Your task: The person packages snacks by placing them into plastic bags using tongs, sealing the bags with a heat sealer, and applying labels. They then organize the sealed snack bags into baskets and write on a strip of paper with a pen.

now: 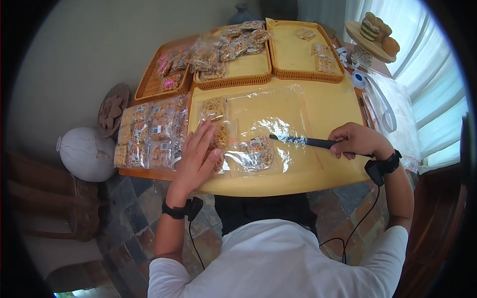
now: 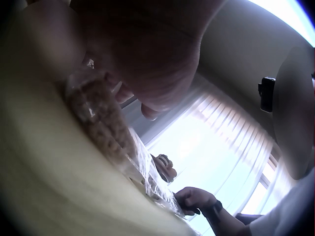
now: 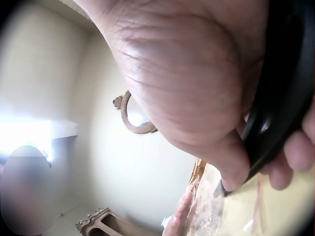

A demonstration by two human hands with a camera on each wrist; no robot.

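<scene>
My left hand (image 1: pixel 197 156) rests with fingers extended on noodle-like snack packets (image 1: pixel 219 133) at the left side of a large clear plastic bag (image 1: pixel 263 109) on the yellow-covered table. Under the palm, part of a packet is hidden. A labelled snack packet (image 1: pixel 257 153) lies in the same bag, right of this hand. From the other side, my right hand (image 1: pixel 355 140) grips a long black tool (image 1: pixel 318 143), its slim end reaching left over the shiny film. In the right wrist view, thumb and fingers wrap the tool's glossy black handle (image 3: pixel 278 93).
Filled bags of snack packets (image 1: pixel 151 131) lie at the left. Wicker trays (image 1: pixel 308 75) with more packets line the back. A roll of white tape (image 1: pixel 358 79), a pen (image 1: pixel 366 111) and stacked clear bags (image 1: pixel 397 109) are at the right. Bread on a wooden stand (image 1: pixel 370 42) sits behind.
</scene>
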